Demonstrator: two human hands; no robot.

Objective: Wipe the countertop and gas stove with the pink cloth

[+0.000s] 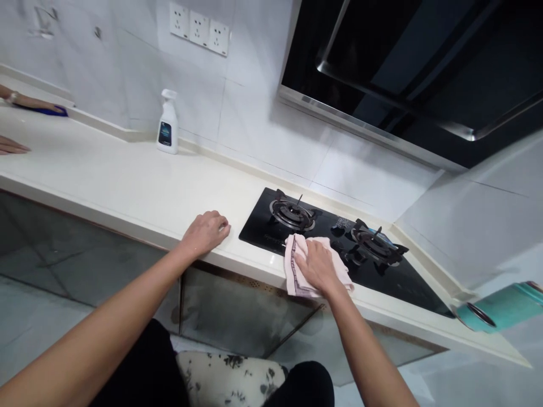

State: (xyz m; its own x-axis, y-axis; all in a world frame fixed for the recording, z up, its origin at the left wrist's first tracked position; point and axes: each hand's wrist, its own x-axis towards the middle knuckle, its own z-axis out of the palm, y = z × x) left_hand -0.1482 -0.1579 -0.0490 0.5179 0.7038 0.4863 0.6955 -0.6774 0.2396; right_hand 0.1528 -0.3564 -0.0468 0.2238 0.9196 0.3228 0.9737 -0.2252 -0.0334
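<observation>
- The left hand [205, 233] rests on the front edge of the cream stone countertop [106, 164], just beside the hob; its fingers curl loosely downward, close together, holding nothing;
- The right hand [319, 265] lies on a folded pink cloth [292, 265], its fingers spread moderately and pressing down from above rather than pinching;
- The pink cloth straddles the front edge of the black glass gas hob [254, 234], partly on the hob and partly on the countertop, with a darker stitched hem along its left side;
- The hob is set into the countertop, with a left burner [292, 215] near the right hand and a right burner [375, 244] farther along; both have black pan supports;
- A white trigger spray bottle [168, 124] stands upright at the back of the countertop, against the tiled wall, well apart from both hands;
- At the far left, another person's hand [38, 104] lies on a blue cloth [57, 111] on the countertop, and that person's second hand [11, 145] rests flat nearby;
- Three white wall sockets [199, 33] sit high on the tiles; a black range hood [382, 73] hangs above the hob;
- A teal cylindrical object [496, 308] shows at the right edge, beyond the countertop's end; what it is, I cannot tell;
</observation>
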